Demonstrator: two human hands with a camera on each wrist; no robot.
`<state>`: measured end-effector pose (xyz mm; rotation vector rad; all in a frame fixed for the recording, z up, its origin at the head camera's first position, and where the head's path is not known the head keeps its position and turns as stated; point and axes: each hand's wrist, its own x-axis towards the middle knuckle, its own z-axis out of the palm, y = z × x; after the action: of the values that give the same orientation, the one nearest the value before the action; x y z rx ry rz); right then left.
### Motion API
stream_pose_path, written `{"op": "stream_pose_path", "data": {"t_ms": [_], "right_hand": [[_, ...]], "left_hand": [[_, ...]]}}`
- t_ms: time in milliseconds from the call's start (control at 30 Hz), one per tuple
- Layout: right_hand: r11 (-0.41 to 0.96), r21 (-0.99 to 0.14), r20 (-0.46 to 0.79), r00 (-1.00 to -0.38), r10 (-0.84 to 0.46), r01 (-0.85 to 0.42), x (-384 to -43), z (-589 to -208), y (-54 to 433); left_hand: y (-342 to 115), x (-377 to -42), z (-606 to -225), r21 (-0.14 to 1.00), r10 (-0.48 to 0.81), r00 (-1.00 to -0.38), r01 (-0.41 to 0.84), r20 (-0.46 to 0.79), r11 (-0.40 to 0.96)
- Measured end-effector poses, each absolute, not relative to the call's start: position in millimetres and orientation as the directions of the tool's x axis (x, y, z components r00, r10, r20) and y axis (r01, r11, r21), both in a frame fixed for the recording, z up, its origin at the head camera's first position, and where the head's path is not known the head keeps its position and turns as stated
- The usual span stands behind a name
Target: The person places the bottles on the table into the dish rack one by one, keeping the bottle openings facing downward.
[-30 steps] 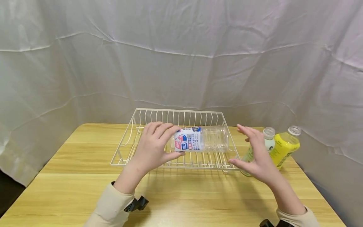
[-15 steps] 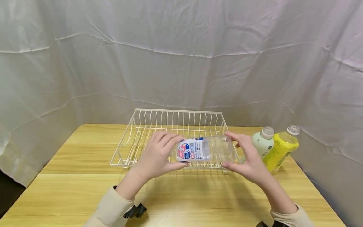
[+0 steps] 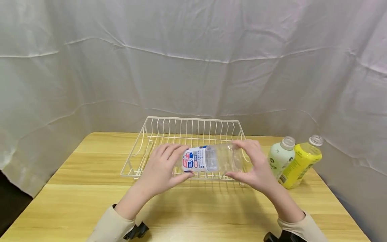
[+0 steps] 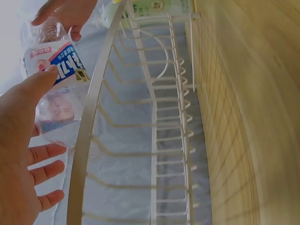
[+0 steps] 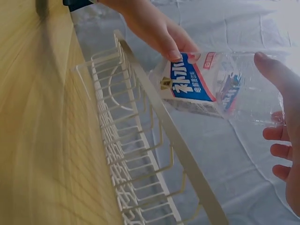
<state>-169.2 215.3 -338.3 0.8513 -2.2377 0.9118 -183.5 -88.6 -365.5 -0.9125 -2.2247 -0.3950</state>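
A clear plastic bottle [image 3: 201, 159] with a white, blue and pink label lies sideways in the air above the white wire dish rack [image 3: 193, 119]. My left hand [image 3: 161, 166] grips its labelled end, thumb on the near side and fingers over the far side. At the other end, my right hand [image 3: 257, 168] holds the bare clear part between thumb and fingers. In the left wrist view, the left thumb presses on the bottle's label [image 4: 56, 63]. The right wrist view has the bottle [image 5: 211, 86] spanning both hands, above the rack's rim [image 5: 173, 126].
To the right of the rack, a light green bottle [image 3: 280, 158] and a yellow bottle [image 3: 302, 164] stand side by side without caps on the wooden table [image 3: 193, 215]. A grey-white curtain [image 3: 193, 67] hangs behind and at both sides.
My right hand has moved left from beside the bottle and taken hold of its clear end. The bottle and my left hand have come lower and nearer to me, tilting slightly.
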Motion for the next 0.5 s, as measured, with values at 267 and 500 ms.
{"op": "stream_pose_path", "data": {"t_ms": [267, 500], "right_hand": [[0.586, -0.307, 0.717, -0.587, -0.376, -0.75, -186, -322, 197], [0.597, -0.258, 0.733, -0.556, -0.392, -0.76, -204, -302, 177]], "left_hand": [[-123, -177, -366, 0.083, 0.411, -0.633, 0.602, 0.656, 0.794], [-159, -173, -370, 0.143, 0.311, -0.745, 0.476, 0.59, 0.868]]}}
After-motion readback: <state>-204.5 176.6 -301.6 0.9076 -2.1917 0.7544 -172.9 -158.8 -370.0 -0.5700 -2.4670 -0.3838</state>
